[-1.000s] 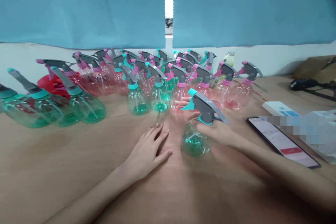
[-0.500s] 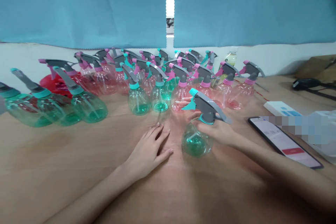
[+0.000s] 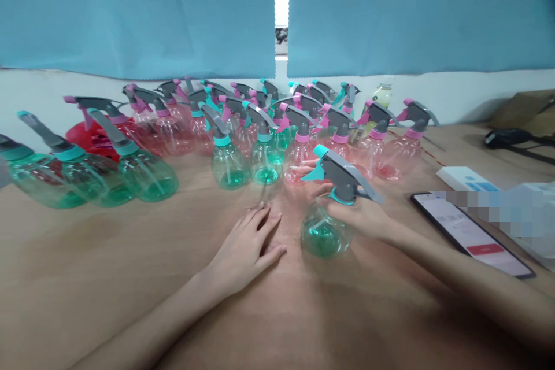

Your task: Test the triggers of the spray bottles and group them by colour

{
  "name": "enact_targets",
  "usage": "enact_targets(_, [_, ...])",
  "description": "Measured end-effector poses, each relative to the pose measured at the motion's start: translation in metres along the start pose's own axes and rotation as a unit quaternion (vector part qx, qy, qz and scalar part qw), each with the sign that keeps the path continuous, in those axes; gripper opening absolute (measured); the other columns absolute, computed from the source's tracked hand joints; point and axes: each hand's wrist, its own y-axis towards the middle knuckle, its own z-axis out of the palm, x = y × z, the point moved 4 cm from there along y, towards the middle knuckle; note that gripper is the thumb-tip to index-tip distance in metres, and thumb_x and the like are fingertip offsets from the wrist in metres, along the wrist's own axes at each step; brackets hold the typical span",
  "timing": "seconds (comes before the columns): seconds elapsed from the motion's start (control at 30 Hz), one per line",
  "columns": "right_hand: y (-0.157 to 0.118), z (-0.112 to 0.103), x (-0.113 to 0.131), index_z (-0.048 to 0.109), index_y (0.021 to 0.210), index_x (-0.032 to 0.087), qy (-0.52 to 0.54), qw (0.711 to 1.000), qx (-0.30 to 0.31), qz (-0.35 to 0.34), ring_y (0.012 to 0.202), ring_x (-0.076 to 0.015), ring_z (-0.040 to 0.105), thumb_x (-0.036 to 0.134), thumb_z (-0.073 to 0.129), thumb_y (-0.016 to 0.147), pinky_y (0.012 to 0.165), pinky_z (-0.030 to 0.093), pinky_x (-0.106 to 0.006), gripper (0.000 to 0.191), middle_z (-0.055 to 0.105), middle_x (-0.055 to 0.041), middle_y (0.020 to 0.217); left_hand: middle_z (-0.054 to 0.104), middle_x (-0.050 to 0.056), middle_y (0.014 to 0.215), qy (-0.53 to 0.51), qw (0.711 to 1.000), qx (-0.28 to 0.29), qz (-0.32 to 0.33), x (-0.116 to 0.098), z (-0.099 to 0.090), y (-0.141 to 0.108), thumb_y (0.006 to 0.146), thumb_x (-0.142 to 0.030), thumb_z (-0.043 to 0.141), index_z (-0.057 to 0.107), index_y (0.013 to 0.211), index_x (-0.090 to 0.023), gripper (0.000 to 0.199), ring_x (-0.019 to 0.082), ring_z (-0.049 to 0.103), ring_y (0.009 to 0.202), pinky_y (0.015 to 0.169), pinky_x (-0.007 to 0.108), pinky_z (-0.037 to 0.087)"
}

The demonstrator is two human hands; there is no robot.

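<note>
One green spray bottle (image 3: 326,235) stands upright on the table (image 3: 95,277), right of centre in my feed. Right hand (image 3: 363,217) curves round it, thumb in front, fingers extended behind, presumably steadying; firm grip, I cannot tell. Left hand (image 3: 243,247): palm-down, fingers slightly spread, empty.

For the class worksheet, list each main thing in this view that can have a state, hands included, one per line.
Left hand: palm down, fingers slightly spread, holding nothing
Right hand: curled around the front bottle's neck
Front green bottle: upright, spray head fitted
Other green bottles: spray heads fitted where visible
Pink bottles: likewise
Phone: face up, screen lit
Blue curtains: drawn, narrow gap between
</note>
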Motion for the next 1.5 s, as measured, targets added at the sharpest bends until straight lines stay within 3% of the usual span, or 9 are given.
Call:
enact_targets(0.4, [0.0001,0.0001,0.0007,0.054,0.069,0.025,0.005,1.0,-0.002,-0.028,0.089,-0.0222,0.063,0.019,0.049,0.067,0.089,0.049,-0.038,0.008,0.063,-0.0021,0.082,0.04,0.015,0.149,0.024,1.0,0.008,0.005,-0.0009,0.0001,-0.0001,0.095,-0.052,0.047,0.044,0.14,-0.016,0.058,0.031,0.033,0.139,0.112,0.05,0.029])
enact_targets(0.77, [0.0015,0.0,0.0036,0.056,0.069,0.024,0.016,1.0,0.007,0.003,0.062,-0.0151,0.056,0.02,0.048,0.065,0.063,0.05,-0.031,0.009,0.061,-0.0013,0.078,0.04,0.016,0.149,0.028,1.0,0.009,0.004,-0.0005,0.0005,0.0004,0.095,-0.052,0.046,0.044,0.14,-0.016,0.058,0.032,0.033,0.139,0.112,0.05,0.029])
enact_targets(0.9, [0.0023,-0.0008,0.0068,0.057,0.074,0.025,0.039,0.999,0.008,-0.002,0.066,-0.0163,0.061,0.019,0.049,0.066,0.067,0.052,-0.031,0.012,0.061,0.0001,0.072,0.04,0.016,0.149,0.027,1.0,0.01,0.004,-0.0011,-0.0003,0.0,0.095,-0.052,0.046,0.044,0.14,-0.016,0.058,0.031,0.033,0.139,0.112,0.05,0.029])
enact_targets(1.07, [0.0031,-0.001,0.008,0.058,0.08,0.024,0.086,0.996,-0.002,-0.026,0.077,-0.0166,0.065,0.016,0.05,0.065,0.071,0.054,-0.031,0.019,0.067,-0.0012,0.087,0.04,0.016,0.149,0.025,1.0,0.01,0.006,-0.0011,0.0002,-0.0005,0.095,-0.052,0.046,0.044,0.14,-0.015,0.058,0.031,0.033,0.139,0.112,0.05,0.028])
enact_targets(1.27, [0.002,-0.0032,0.0044,0.055,0.062,0.021,0.04,0.999,-0.008,-0.036,0.075,-0.0171,0.062,0.016,0.05,0.065,0.071,0.052,-0.032,0.008,0.065,-0.0028,0.083,0.04,0.015,0.148,0.018,1.0,0.007,0.004,-0.0014,-0.0001,-0.0004,0.094,-0.051,0.048,0.044,0.14,-0.016,0.057,0.032,0.034,0.138,0.112,0.05,0.029])
enact_targets(1.5, [0.0032,-0.0014,0.0009,0.059,0.078,0.021,0.085,0.996,-0.01,-0.022,0.076,-0.0172,0.066,0.016,0.051,0.064,0.072,0.054,-0.032,0.017,0.066,-0.0027,0.086,0.039,0.016,0.149,0.019,1.0,0.014,0.001,-0.0013,0.0001,0.0005,0.094,-0.05,0.048,0.044,0.14,-0.015,0.058,0.032,0.033,0.139,0.112,0.05,0.028])
